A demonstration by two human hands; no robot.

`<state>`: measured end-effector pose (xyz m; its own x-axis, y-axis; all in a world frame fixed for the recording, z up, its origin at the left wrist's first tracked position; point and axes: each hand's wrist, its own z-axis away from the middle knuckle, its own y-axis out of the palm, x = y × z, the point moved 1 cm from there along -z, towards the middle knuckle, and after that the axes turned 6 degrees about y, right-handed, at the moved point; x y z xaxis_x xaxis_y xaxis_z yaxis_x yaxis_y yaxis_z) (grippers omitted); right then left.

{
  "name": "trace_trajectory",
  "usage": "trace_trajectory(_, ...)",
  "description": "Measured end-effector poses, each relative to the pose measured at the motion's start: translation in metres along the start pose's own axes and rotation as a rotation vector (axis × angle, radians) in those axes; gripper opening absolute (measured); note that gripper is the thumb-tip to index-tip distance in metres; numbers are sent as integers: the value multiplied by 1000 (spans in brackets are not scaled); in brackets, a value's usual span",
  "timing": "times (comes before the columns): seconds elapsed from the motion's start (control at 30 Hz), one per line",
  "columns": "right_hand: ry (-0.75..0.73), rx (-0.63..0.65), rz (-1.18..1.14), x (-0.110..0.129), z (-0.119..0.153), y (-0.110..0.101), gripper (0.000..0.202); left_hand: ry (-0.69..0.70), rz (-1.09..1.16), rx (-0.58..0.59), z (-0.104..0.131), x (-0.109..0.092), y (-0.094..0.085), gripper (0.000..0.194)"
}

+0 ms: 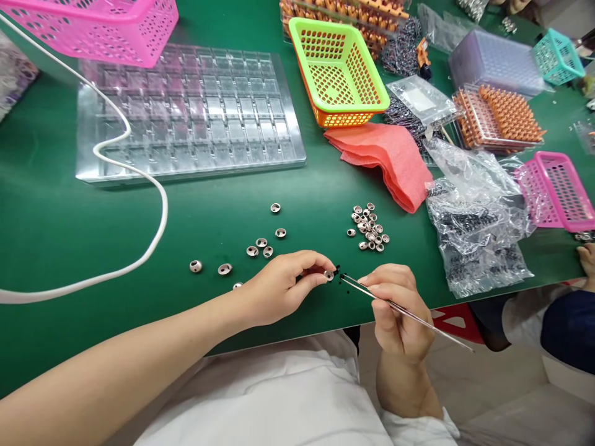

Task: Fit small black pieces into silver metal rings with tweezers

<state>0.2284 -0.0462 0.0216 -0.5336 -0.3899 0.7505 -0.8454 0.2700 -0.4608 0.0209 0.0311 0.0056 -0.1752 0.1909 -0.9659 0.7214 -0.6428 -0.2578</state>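
Note:
Between thumb and forefinger, my left hand (283, 285) pinches a small silvery metal ring-like part (329, 275) with a hole in it. My right hand (402, 306) grips slim metal tweezers (395, 306), their tips just right of that part. Tiny black pieces (348, 292) lie on the green table around the tips; whether the tweezers hold one I cannot tell. Several similar metal parts (261, 243) are scattered beyond and left of my left hand. A cluster of more metal parts (367, 228) lies beyond my right hand.
A clear compartment tray (186, 118) lies at the back left, with a white cable (160, 204) in front. Stacked green and orange baskets (302, 68), a red cloth (385, 158) and plastic bags (483, 248) lie right of it. Another person's hand (588, 263) shows at the right edge.

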Motion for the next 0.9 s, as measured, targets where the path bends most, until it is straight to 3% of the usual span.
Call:
trace_trajectory(0.4, 9, 66, 16, 3, 7, -4, 32, 28, 48, 69, 2, -3, 0, 19)
trace_trajectory(0.6, -155, 216, 171, -4, 8, 4, 36, 76, 60, 78, 3, -1, 2, 17)
trace_trajectory(0.9, -298, 267, 233, -10, 9, 7, 24, 93, 71, 165, 6, -9, 1, 18)
